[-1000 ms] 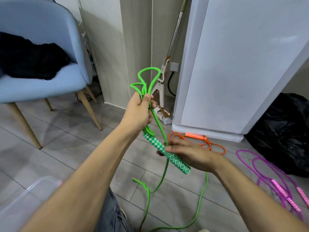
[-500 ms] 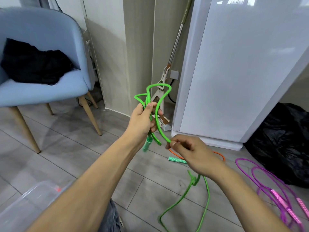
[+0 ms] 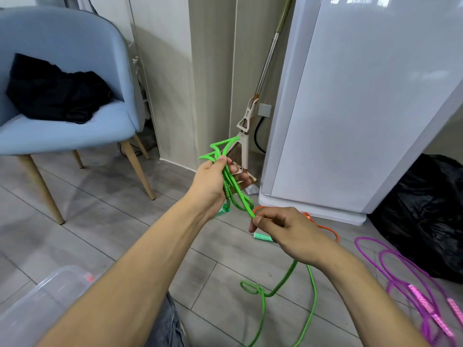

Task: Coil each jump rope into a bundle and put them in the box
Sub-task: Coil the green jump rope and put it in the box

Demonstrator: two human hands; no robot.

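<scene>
Hands (image 3: 210, 181) (image 3: 288, 234) grip one green rope (image 3: 235, 194); two others lie.

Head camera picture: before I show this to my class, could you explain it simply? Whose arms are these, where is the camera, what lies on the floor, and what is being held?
There is no machine here. The camera sits on a person's head and looks forward and down, so the two bare arms reaching into the picture are that person's own.

The left hand grips several gathered loops of a green jump rope. The right hand pinches the same rope just below the loops. The rest of it trails down onto the tiled floor.

Also on the floor lie an orange jump rope, partly hidden behind the right hand, and a purple jump rope with pink handles. A clear plastic box sits at the lower left.

Around them stand a blue chair with dark clothing on it, a broom, a white appliance and a black bag.
</scene>
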